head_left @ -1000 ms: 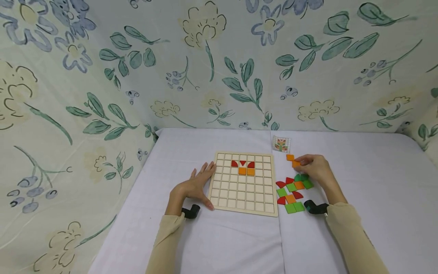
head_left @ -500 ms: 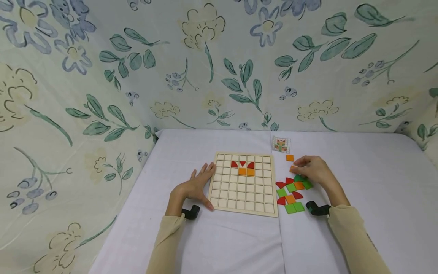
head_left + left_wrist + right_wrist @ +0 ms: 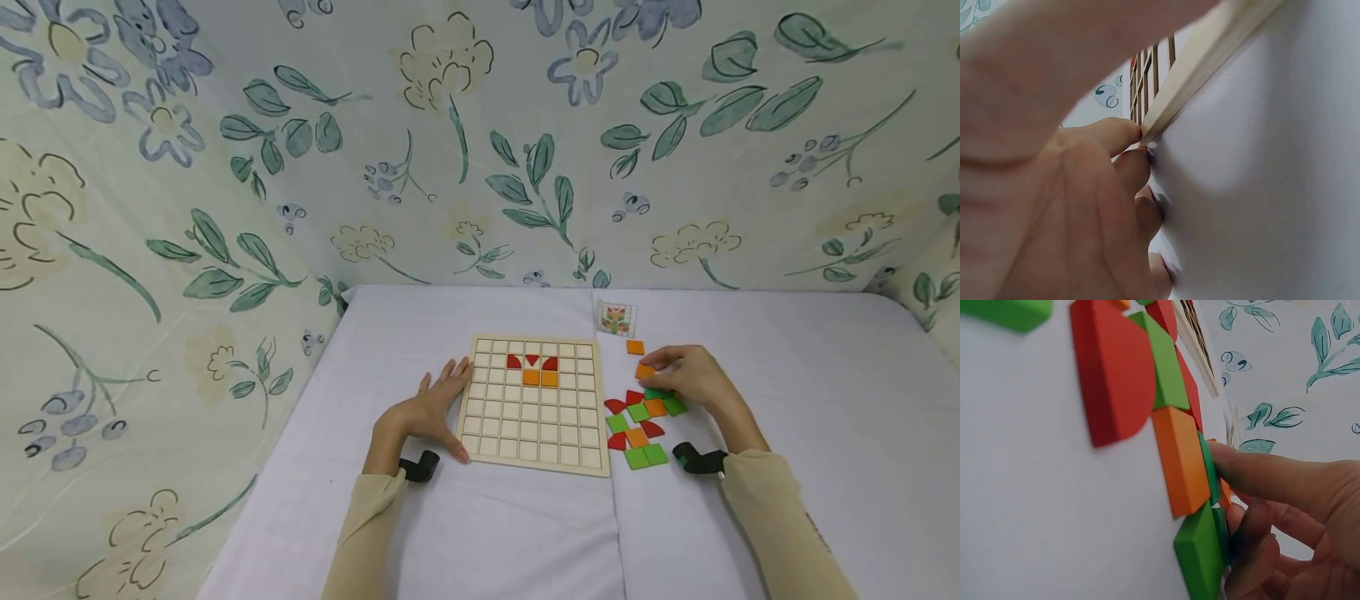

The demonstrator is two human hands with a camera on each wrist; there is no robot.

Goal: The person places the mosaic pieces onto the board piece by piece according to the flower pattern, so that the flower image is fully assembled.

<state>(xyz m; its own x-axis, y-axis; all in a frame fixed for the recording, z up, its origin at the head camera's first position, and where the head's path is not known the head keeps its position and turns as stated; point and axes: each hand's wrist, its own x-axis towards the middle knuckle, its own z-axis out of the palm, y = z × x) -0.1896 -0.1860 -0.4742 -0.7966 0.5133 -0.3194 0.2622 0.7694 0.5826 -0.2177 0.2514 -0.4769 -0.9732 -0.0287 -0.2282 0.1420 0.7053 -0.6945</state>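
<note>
My left hand (image 3: 426, 412) lies with fingers spread along the left edge of a wooden grid board (image 3: 491, 425), thumb at its near corner. Red pieces (image 3: 550, 364) and two orange squares (image 3: 531, 378) sit in the board's upper cells. To the right of the board, my right hand (image 3: 690, 372) pinches an orange square tile (image 3: 643, 372) between thumb and fingers, low over the cloth. Just below it lie green pieces (image 3: 674, 405), partly hidden by the fingers. In the right wrist view, the thumb overlaps a dark green piece (image 3: 1209, 465) beside an orange tile (image 3: 1180, 462).
Several loose red, green and orange tiles (image 3: 636, 437) lie along the board's right side. Another orange square (image 3: 635, 347) lies farther back, below a small pattern card (image 3: 617, 318). A flowered cloth wall (image 3: 450, 208) rises behind the white-covered table (image 3: 525, 533).
My right hand has drawn the orange square tile slightly toward me, away from the other orange square at the back. The left hand stays at the board's edge.
</note>
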